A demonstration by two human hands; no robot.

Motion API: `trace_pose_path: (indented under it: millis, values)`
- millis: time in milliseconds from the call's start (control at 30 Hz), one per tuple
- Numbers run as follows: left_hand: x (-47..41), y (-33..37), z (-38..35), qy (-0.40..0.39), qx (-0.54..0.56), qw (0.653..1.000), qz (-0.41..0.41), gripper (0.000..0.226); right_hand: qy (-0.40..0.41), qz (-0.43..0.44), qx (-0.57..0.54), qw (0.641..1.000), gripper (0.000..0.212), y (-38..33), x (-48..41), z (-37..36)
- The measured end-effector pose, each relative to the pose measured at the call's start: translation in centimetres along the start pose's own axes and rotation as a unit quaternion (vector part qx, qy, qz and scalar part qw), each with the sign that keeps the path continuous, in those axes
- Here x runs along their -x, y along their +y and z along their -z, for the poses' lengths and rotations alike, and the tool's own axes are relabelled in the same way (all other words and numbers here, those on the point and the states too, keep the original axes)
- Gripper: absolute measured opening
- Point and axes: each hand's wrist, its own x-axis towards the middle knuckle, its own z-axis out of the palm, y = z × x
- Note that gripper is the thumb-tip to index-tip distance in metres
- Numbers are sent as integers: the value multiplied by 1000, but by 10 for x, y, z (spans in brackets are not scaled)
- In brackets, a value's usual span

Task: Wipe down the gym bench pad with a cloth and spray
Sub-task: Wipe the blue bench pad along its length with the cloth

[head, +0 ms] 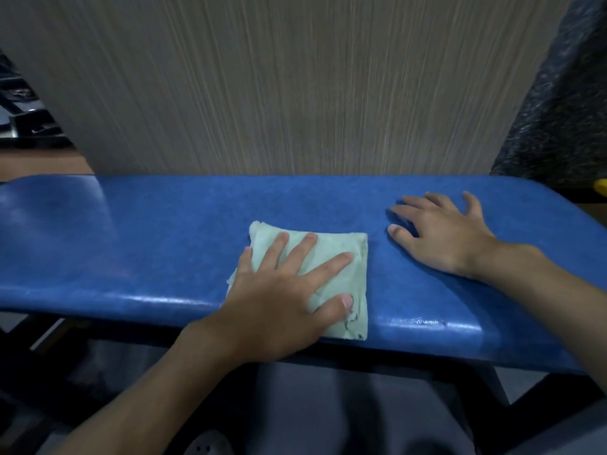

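A blue gym bench pad (147, 244) runs across the view from left to right. A folded pale green cloth (331, 247) lies flat on its middle, reaching over the near edge. My left hand (279, 300) presses flat on the cloth with fingers spread, thumb near the pad's front edge. My right hand (440, 231) rests palm down on the bare pad to the right of the cloth, fingers apart, holding nothing. No spray bottle is in view.
A wood-grain panel (295, 87) stands upright right behind the bench. A dark speckled surface (565, 103) is at the far right, with a small yellow object (601, 187) at the edge. The dark bench frame (476, 382) runs under the pad.
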Motion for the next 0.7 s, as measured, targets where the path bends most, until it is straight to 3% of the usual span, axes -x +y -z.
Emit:
trace_pose_path:
  millis: [167, 467, 700]
  values:
    - [-54, -15, 5, -32, 2, 999, 9, 61, -40, 6, -25, 999, 61, -8, 0, -8]
    - [-204, -51, 24, -47, 23, 997, 63, 59, -38, 13, -20, 999, 66, -5, 0, -13]
    - [-196, -53, 21, -49, 16, 997, 54, 56, -40, 9, -32, 999, 64, -5, 5, -11]
